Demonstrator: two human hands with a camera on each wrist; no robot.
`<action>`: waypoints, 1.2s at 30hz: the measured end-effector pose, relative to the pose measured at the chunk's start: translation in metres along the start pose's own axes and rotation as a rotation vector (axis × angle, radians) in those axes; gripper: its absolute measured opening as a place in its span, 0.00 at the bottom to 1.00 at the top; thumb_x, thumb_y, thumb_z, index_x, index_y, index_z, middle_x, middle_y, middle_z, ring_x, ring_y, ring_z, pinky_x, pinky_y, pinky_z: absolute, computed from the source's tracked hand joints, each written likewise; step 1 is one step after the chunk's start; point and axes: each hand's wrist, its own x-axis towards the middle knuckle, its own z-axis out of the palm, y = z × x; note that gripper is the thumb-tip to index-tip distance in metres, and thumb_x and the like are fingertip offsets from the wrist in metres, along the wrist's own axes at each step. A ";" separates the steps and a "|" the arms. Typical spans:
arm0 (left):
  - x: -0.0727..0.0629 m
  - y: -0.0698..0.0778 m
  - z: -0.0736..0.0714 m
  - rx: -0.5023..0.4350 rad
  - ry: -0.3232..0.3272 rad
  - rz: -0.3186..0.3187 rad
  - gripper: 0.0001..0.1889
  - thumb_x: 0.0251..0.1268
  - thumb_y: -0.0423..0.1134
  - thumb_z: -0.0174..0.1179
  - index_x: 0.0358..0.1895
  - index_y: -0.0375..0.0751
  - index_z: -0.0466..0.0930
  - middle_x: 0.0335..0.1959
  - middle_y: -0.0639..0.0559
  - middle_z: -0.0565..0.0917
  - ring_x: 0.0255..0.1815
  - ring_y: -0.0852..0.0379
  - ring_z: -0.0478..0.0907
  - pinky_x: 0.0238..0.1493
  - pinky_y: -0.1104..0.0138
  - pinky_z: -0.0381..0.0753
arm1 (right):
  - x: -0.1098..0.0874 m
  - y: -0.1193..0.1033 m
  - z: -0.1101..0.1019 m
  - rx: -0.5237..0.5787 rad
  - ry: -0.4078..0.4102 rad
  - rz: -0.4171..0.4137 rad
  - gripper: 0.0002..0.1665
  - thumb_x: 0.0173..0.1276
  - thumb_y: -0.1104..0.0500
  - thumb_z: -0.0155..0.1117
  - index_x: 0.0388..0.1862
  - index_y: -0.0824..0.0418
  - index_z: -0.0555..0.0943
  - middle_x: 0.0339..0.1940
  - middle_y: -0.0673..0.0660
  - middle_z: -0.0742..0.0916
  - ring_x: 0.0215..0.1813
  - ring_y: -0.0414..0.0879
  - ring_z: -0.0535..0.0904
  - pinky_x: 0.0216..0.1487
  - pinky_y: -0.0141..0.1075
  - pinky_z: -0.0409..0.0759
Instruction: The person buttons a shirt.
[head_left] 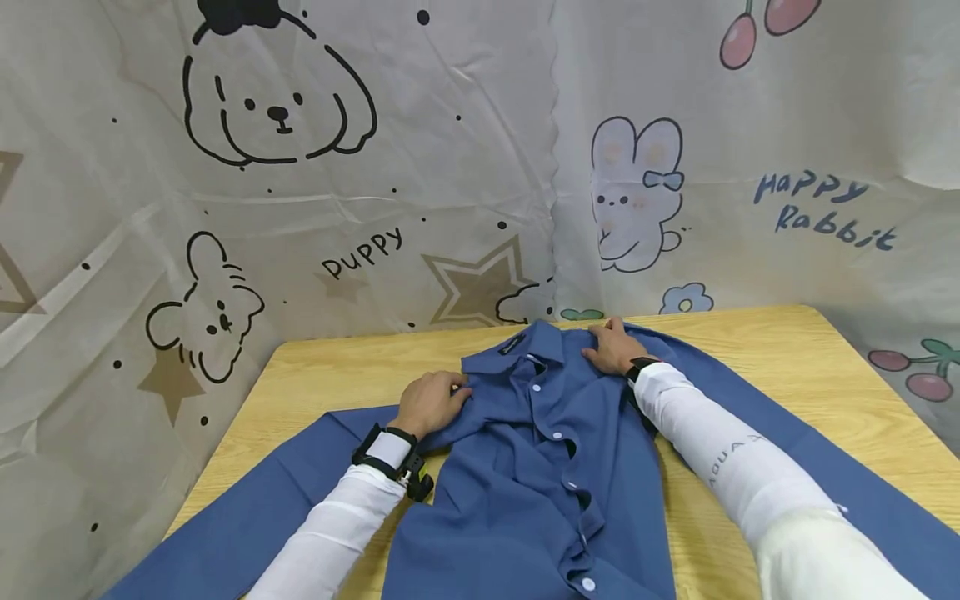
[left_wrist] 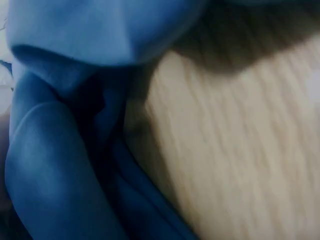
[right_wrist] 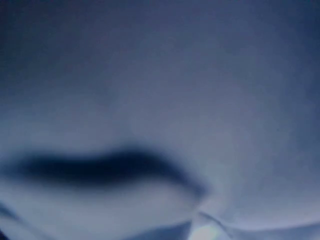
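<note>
A blue button-up shirt (head_left: 517, 475) lies front up, its collar (head_left: 543, 342) toward the far edge of the wooden table. My left hand (head_left: 431, 402) grips the cloth at the shoulder on the left, fingers curled. At the opposite shoulder, beside the collar, my right hand (head_left: 613, 348) pinches the fabric between thumb and fingers. The front is rumpled along its row of white buttons. Folds of blue shirt cloth (left_wrist: 50, 165) hang close in the left wrist view. Blurred shirt cloth (right_wrist: 165, 90) fills the right wrist view. My fingertips are partly hidden in the head view.
One sleeve (head_left: 277, 483) stretches to the lower left, the other sleeve (head_left: 817, 450) to the lower right past my forearm. The wooden table (head_left: 750, 337) ends at the back against a printed white curtain (head_left: 465, 167). Black straps with small devices circle both wrists.
</note>
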 end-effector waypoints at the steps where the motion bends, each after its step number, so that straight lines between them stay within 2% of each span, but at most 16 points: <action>1: 0.001 0.001 0.001 0.006 0.011 0.007 0.09 0.64 0.45 0.62 0.42 0.49 0.87 0.39 0.49 0.85 0.36 0.50 0.82 0.33 0.57 0.77 | -0.001 0.001 0.001 0.004 0.001 0.007 0.33 0.71 0.51 0.56 0.71 0.64 0.64 0.58 0.69 0.64 0.53 0.67 0.72 0.55 0.57 0.69; 5: 0.004 0.004 0.004 0.012 0.094 0.034 0.06 0.63 0.44 0.62 0.33 0.47 0.85 0.31 0.49 0.83 0.29 0.52 0.79 0.26 0.58 0.75 | -0.006 0.009 0.003 0.028 0.075 -0.005 0.26 0.69 0.54 0.60 0.62 0.64 0.71 0.57 0.68 0.66 0.50 0.65 0.75 0.51 0.56 0.72; 9: 0.011 0.008 -0.006 -0.010 0.194 0.039 0.07 0.61 0.44 0.65 0.33 0.46 0.86 0.29 0.49 0.84 0.28 0.51 0.79 0.25 0.58 0.75 | -0.011 0.014 -0.005 0.042 0.155 -0.049 0.22 0.68 0.55 0.61 0.56 0.64 0.74 0.58 0.66 0.68 0.50 0.63 0.75 0.50 0.56 0.73; 12: 0.019 0.012 -0.024 -0.020 0.241 0.000 0.08 0.60 0.46 0.65 0.36 0.48 0.88 0.34 0.48 0.85 0.32 0.49 0.81 0.28 0.55 0.76 | -0.013 0.015 -0.019 0.062 0.189 -0.074 0.19 0.68 0.52 0.60 0.51 0.64 0.77 0.54 0.65 0.74 0.48 0.60 0.76 0.47 0.55 0.73; 15: 0.030 0.016 -0.049 -0.022 0.252 -0.057 0.09 0.60 0.48 0.65 0.37 0.49 0.88 0.36 0.47 0.85 0.35 0.46 0.82 0.28 0.52 0.76 | -0.016 0.013 -0.037 0.091 0.228 -0.110 0.16 0.69 0.50 0.59 0.44 0.62 0.78 0.43 0.62 0.78 0.41 0.56 0.76 0.42 0.50 0.73; 18: 0.042 0.019 -0.075 0.044 0.293 -0.035 0.07 0.59 0.45 0.66 0.37 0.48 0.88 0.35 0.46 0.86 0.34 0.44 0.82 0.27 0.51 0.76 | -0.019 0.010 -0.057 0.116 0.276 -0.174 0.12 0.70 0.52 0.59 0.40 0.61 0.77 0.37 0.60 0.80 0.37 0.54 0.76 0.38 0.48 0.72; 20: 0.051 0.022 -0.091 0.116 0.348 0.006 0.06 0.58 0.41 0.66 0.37 0.47 0.88 0.36 0.45 0.85 0.37 0.43 0.80 0.29 0.50 0.77 | -0.022 0.007 -0.070 0.131 0.316 -0.201 0.11 0.70 0.53 0.59 0.40 0.60 0.76 0.38 0.60 0.81 0.37 0.54 0.76 0.39 0.48 0.72; 22: 0.061 0.024 -0.104 0.183 0.403 0.019 0.06 0.57 0.38 0.66 0.37 0.45 0.89 0.38 0.42 0.82 0.41 0.41 0.77 0.31 0.47 0.77 | -0.025 0.003 -0.082 0.148 0.379 -0.225 0.10 0.70 0.55 0.60 0.41 0.62 0.78 0.40 0.61 0.81 0.40 0.55 0.76 0.41 0.49 0.72; 24: 0.071 0.027 -0.115 0.201 0.421 -0.019 0.07 0.59 0.37 0.64 0.39 0.45 0.88 0.39 0.39 0.81 0.43 0.39 0.76 0.32 0.45 0.77 | -0.027 -0.003 -0.092 0.166 0.449 -0.217 0.10 0.69 0.57 0.62 0.41 0.64 0.80 0.42 0.63 0.80 0.42 0.57 0.76 0.43 0.50 0.73; 26: 0.080 0.029 -0.121 0.188 0.411 -0.085 0.08 0.60 0.39 0.62 0.40 0.46 0.88 0.41 0.37 0.81 0.43 0.36 0.77 0.33 0.43 0.76 | -0.027 -0.009 -0.099 0.166 0.531 -0.203 0.11 0.67 0.58 0.63 0.41 0.66 0.82 0.43 0.65 0.77 0.43 0.58 0.74 0.45 0.50 0.72; 28: 0.087 0.029 -0.122 0.148 0.393 -0.149 0.09 0.62 0.39 0.60 0.42 0.46 0.87 0.41 0.37 0.83 0.39 0.35 0.80 0.33 0.42 0.76 | -0.025 -0.016 -0.102 0.165 0.583 -0.166 0.11 0.67 0.58 0.64 0.41 0.65 0.83 0.42 0.66 0.78 0.42 0.59 0.75 0.44 0.50 0.73; 31: 0.093 0.024 -0.112 0.063 0.378 -0.217 0.09 0.62 0.39 0.58 0.42 0.44 0.86 0.40 0.37 0.84 0.38 0.35 0.81 0.36 0.43 0.76 | -0.020 -0.023 -0.100 0.171 0.609 -0.094 0.12 0.67 0.55 0.62 0.42 0.63 0.84 0.42 0.65 0.82 0.41 0.59 0.77 0.42 0.49 0.73; 34: 0.095 0.018 -0.088 -0.073 0.375 -0.234 0.09 0.62 0.39 0.57 0.42 0.41 0.83 0.39 0.40 0.85 0.39 0.39 0.80 0.39 0.48 0.76 | -0.016 -0.023 -0.092 0.230 0.584 -0.018 0.14 0.69 0.55 0.59 0.44 0.64 0.83 0.39 0.63 0.85 0.41 0.57 0.80 0.43 0.48 0.75; 36: 0.095 0.016 -0.069 -0.204 0.379 -0.229 0.10 0.64 0.38 0.57 0.44 0.38 0.81 0.37 0.40 0.85 0.39 0.41 0.80 0.40 0.51 0.75 | -0.016 -0.019 -0.084 0.287 0.563 0.016 0.13 0.70 0.57 0.56 0.47 0.64 0.81 0.39 0.62 0.86 0.42 0.57 0.80 0.45 0.47 0.75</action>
